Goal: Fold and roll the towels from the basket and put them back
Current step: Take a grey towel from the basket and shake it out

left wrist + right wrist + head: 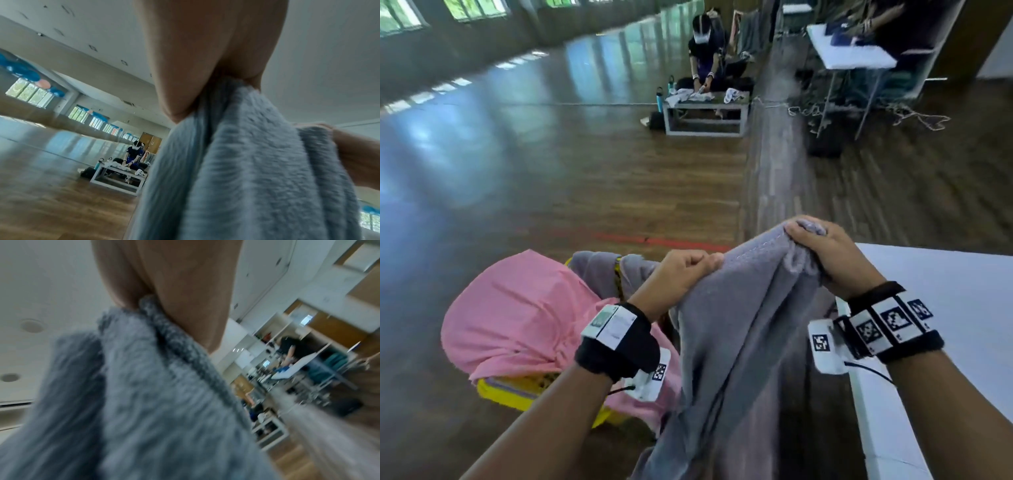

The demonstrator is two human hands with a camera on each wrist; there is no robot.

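Both hands, left [681, 274] & right [828, 253], pinch the grey towel's [739, 325] top edge. Risk: bunched cloth w/ hem gathered may give a crooked fold on the desk [945, 308].

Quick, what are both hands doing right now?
Left hand: grips the grey towel at its top edge.
Right hand: grips the same towel's bunched top.
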